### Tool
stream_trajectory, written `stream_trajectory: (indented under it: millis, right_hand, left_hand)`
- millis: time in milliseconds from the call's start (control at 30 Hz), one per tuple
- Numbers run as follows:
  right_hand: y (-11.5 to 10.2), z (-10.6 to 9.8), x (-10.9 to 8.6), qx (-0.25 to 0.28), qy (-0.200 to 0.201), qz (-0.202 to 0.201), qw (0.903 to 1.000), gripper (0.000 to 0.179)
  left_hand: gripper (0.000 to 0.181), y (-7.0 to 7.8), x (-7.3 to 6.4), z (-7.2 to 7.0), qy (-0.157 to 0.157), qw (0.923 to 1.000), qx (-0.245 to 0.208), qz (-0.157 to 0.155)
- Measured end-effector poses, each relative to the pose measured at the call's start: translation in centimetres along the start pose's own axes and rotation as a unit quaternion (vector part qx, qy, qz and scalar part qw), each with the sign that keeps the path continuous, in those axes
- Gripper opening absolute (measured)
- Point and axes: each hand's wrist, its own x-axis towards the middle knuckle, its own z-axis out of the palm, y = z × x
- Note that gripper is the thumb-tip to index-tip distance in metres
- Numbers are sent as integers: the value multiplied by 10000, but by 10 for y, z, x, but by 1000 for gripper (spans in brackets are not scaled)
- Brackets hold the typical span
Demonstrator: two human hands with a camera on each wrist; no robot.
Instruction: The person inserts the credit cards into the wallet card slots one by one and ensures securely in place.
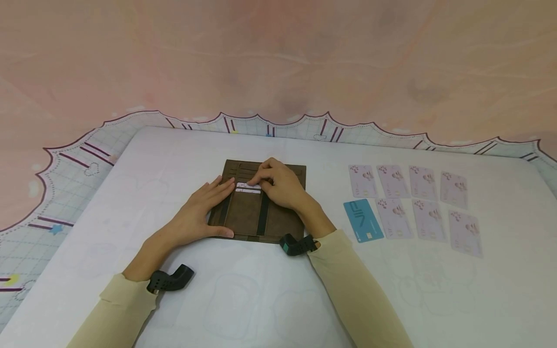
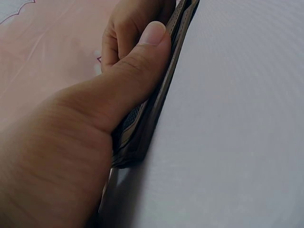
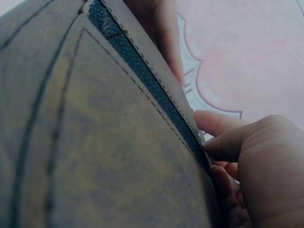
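Note:
A brown wallet lies opened out on the table, with dark elastic bands running down it. Two pale card edges show in its middle slots; the lower card sits deep. My left hand rests on the wallet's left part, fingers stretched out and thumb along the near edge. With curled fingers, my right hand pinches the upper card at its slot. In the right wrist view the right thumb and fingers meet beside the dark band, and most of that card is hidden.
To the right lie several pale pink cards in two rows. A blue VIP card heads the nearer row at its left end. The white table ends at a patterned border by the pink backdrop.

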Motion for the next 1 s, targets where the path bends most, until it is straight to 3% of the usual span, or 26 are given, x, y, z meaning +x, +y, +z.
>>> stream_trajectory:
  millis: [333,567,767,1000]
  right_hand:
    - [-11,-10,-1,198,-184,298,9992,25]
    - [-18,-42,-13,262,66,234,9994,25]
    - [-6,-77,-28,81,287,177,9994,24]
    - [27,-112,-57,-79,361,885,9954,31]
  left_hand:
    - [104,0,-2,0,-10,9999,-30,-123]
    - [106,0,-1,0,-30,9999,16,-107]
    - [107,1,-1,-1,-66,9999,-12,-153]
    - [107,2,-2,-1,-120,9998,-26,-181]
